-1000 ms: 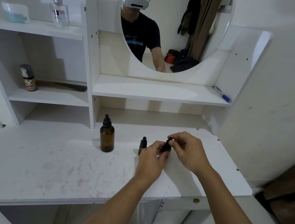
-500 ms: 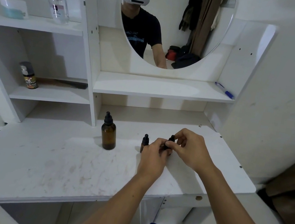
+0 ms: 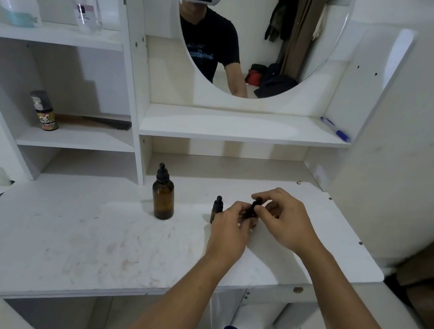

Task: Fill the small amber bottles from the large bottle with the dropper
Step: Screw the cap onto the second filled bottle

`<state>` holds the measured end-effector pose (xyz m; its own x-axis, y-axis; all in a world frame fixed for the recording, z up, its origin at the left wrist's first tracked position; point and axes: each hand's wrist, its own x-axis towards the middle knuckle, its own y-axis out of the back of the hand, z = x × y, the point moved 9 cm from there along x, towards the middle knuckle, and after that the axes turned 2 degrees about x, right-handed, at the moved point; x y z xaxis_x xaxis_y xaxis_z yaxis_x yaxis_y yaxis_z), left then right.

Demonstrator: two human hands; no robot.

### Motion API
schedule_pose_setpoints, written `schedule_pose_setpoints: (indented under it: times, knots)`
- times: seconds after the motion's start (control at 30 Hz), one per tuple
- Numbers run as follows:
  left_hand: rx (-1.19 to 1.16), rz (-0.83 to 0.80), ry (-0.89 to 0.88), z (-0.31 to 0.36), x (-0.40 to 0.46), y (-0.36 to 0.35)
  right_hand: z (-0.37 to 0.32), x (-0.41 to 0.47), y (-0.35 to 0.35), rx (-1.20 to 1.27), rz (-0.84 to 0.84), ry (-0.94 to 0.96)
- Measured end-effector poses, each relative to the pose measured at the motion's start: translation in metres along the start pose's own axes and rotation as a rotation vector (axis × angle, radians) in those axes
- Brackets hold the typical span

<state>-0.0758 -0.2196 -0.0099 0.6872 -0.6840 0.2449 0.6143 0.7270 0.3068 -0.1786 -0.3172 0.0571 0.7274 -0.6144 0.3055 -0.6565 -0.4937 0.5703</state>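
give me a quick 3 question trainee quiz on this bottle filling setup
1. True or false: the large amber bottle still has its dropper cap on.
2. Which hand grips the body of the small bottle being opened? A) left B) right
3. Fill in: a second small bottle stands just ___ of the left hand, as the person sees it.

Key:
1. True.
2. A; the right hand pinches its cap.
3. Left.
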Motion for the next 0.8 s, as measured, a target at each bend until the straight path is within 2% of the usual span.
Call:
schedule_pose_setpoints:
  times: [0.2, 0.3, 0.5, 0.67, 0.8]
  knots:
    - [-0.021, -0.008, 0.016, 0.0026, -0.0016, 0.0015, 0.0031, -0.0011, 0.0077, -0.041, 0.079, -0.053]
    - [-0.002, -0.004, -0.001, 0.0071, -0.0027, 0.0026, -0.0035, -0.0022, 0.0049, -0.042, 0.016, 0.031]
    - [0.021, -0.004, 0.007, 0.0062, -0.0026, 0.0032, 0.0059, -0.0009, 0.0081, -0.037, 0.063, -0.051]
    - [0.052, -0.007, 0.004, 0.0077, -0.0024, 0.0042, 0.0021, -0.003, 0.001, -0.024, -0.023, 0.054]
    - [0.061, -0.008, 0.004, 0.0071, -0.0014, 0.0033, 0.0046, -0.0006, 0.0, -0.046, 0.01, 0.024]
